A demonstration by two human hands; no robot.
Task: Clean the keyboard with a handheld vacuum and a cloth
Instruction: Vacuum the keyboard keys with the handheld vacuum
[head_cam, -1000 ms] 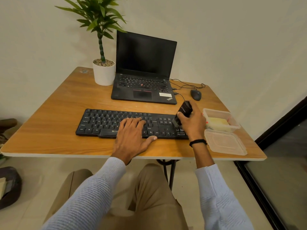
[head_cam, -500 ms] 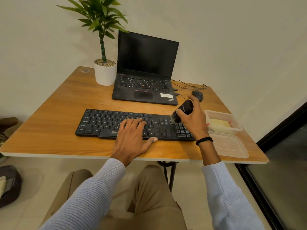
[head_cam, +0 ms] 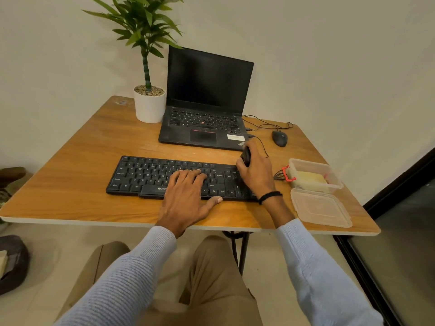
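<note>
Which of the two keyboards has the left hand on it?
The standalone black keyboard nearest the person; the left hand lies flat on it. That of the laptop lies behind.

the black full-size keyboard (head_cam: pixel 146 175) lies flat on the worktop (head_cam: pixel 70 175), its long side toward the person, with white legends on the keys. the left hand (head_cam: pixel 183 201) lays straight fingers (head_cam: pixel 188 176) on its middle keys, thumb along the near edge. the handheld vacuum (head_cam: pixel 246 156), small, dark and stubby, sits inside the curled fingers of the right hand (head_cam: pixel 256 175) over the keyboard's right end. only its upper end shows past those fingers; its nozzle is hidden. a yellowish cloth (head_cam: pixel 310 178), perhaps a sponge, lies in a clear tub (head_cam: pixel 308 161) to the right of those fingers.
</note>
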